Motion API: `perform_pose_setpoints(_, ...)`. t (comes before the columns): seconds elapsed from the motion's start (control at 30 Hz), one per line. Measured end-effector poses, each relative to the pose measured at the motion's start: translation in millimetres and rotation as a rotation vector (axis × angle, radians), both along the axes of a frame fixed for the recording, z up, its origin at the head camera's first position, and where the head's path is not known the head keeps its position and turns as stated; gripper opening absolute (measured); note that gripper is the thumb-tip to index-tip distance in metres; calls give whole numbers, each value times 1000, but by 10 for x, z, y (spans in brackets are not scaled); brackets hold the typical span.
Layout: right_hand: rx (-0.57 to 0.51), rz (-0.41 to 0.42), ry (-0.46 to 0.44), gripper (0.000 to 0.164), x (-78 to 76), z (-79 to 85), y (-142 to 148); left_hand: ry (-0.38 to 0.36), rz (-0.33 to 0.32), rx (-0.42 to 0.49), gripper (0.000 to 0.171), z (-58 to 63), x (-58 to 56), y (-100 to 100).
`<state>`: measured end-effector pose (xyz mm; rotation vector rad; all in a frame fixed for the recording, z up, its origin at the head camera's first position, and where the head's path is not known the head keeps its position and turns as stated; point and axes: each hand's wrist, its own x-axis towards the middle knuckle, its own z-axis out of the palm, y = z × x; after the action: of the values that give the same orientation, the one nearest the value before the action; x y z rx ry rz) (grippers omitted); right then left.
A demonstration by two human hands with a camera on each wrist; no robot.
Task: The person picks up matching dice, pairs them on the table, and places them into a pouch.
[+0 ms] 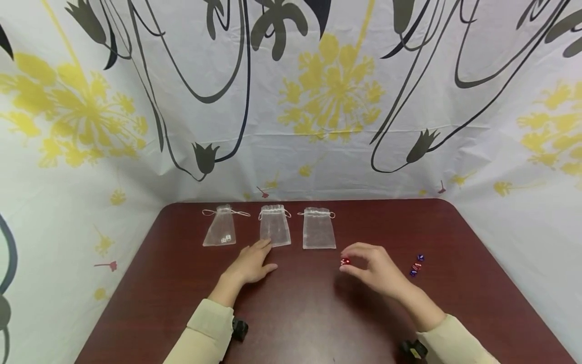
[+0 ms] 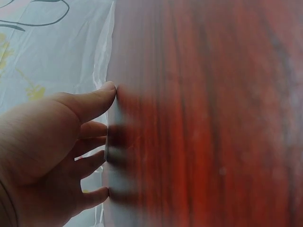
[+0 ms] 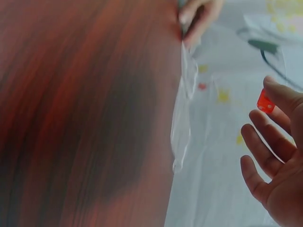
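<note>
Three sheer white drawstring pouches lie in a row at the back of the dark red table point(image 1: 300, 313). The left pouch point(image 1: 219, 230) has white dice inside. My left hand point(image 1: 256, 255) lies flat, its straight fingertips point(image 2: 110, 92) touching the bottom edge of the middle pouch point(image 1: 275, 226). The right pouch point(image 1: 319, 230) lies flat beside it. My right hand point(image 1: 353, 259) hovers just in front of that pouch and pinches a red die point(image 1: 345, 261) at its fingertips. The wrist view shows the same red die point(image 3: 265, 101) against my fingers point(image 3: 279, 94).
A few small blue and red dice point(image 1: 416, 265) lie on the table to the right of my right hand. A floral curtain point(image 1: 318, 101) closes off the back and sides. The table's front half holds only my forearms.
</note>
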<state>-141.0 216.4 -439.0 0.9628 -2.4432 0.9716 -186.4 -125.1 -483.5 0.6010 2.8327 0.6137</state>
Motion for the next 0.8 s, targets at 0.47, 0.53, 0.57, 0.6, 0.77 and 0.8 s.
perform_pose_setpoints(0.47,76,118,-72,18,67,31,-664,-3,0,15,62,13,40,4)
perform_pose_setpoints(0.53,68,130,-70,17,61,22,-716,-2,-5,17,62,13,43,5)
perform_pose_setpoints(0.57,64,136,-69,16,57,11,-740,-2,-6,17,62,13,43,5)
perform_pose_setpoints(0.6,63,140,-69,16,54,-4,-761,-2,-7,16,62,11,42,5)
perform_pose_setpoints(0.77,114,155,-87,14,59,-142,-845,6,-4,8,62,-2,29,1)
perform_pose_setpoints(0.8,137,157,-92,14,64,-178,-857,8,-3,6,62,-7,26,-1)
